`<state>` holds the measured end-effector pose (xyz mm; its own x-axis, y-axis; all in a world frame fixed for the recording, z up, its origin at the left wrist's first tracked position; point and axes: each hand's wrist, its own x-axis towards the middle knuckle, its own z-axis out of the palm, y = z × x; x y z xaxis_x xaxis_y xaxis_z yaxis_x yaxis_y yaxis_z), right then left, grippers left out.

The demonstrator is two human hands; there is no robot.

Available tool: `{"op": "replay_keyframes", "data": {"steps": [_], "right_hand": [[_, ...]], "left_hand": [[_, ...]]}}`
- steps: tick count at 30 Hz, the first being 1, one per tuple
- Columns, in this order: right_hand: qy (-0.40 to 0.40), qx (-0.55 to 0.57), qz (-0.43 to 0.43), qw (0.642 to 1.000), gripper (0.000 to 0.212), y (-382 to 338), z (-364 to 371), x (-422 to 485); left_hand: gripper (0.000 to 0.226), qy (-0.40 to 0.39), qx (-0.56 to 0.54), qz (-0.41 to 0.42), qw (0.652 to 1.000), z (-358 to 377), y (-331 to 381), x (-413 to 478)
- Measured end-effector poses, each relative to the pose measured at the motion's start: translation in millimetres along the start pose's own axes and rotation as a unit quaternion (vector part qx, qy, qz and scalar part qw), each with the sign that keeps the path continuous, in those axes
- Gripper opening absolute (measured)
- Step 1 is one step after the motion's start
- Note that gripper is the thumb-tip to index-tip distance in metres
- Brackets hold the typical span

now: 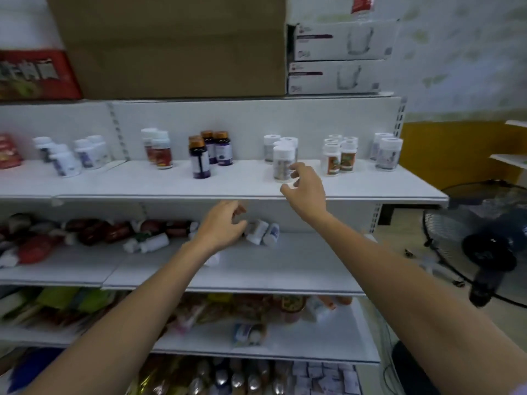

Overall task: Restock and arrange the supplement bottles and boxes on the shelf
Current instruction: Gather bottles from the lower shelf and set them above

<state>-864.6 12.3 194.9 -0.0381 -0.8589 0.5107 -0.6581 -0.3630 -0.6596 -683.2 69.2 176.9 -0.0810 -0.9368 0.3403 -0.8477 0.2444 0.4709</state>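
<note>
Your right hand (305,186), fingers loosely apart and empty, hovers with its fingertips just beside the front white-capped bottle (283,163) on the upper shelf (171,189). Your left hand (221,226), slack and empty, sits just left of two toppled white bottles (262,231) on the lower shelf (285,266). The labels are too blurred to read. Bare shelf runs along both front edges.

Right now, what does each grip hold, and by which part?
Nothing is gripped. The right grip is open beside the front white-capped bottle; the left grip near two lying white bottles.
</note>
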Motion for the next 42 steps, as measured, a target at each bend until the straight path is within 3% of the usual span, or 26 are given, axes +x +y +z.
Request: {"op": "replay_keyframes", "data": {"steps": [5,15,28,32,36,39,42], "right_hand": [[-0.045,0.076,0.039,0.995,0.03,-30.5,47.0,-47.2],[-0.179,0.029,0.12,0.976,0.033,6.6,130.1,-78.3],[-0.271,0.01,0.223,0.936,0.032,71.9,299.8,-12.9],[-0.297,0.023,0.225,0.928,0.056,75.2,340.3,3.0],[-0.349,-0.026,0.212,0.912,0.08,80.8,362.9,9.5],[-0.36,-0.032,0.223,0.905,0.074,85.7,369.0,16.9],[-0.366,-0.001,0.244,0.898,0.06,86.7,367.8,20.9]], "left_hand": [[0.022,-0.014,0.015,-0.069,0.997,-14.9,-55.4,-45.6],[0.031,-0.046,-0.026,-0.149,0.987,19.3,-129.3,-79.7],[0.035,0.009,0.029,-0.211,0.977,97.5,-264.1,28.9],[0.04,0.0,0.068,-0.202,0.977,118.6,-295.9,65.3],[0.066,-0.095,0.084,-0.199,0.972,135.6,-310.0,85.7],[0.067,-0.127,0.156,-0.186,0.962,137.9,-315.3,90.3],[0.058,-0.095,0.067,-0.237,0.964,135.3,-313.6,89.4]]}}
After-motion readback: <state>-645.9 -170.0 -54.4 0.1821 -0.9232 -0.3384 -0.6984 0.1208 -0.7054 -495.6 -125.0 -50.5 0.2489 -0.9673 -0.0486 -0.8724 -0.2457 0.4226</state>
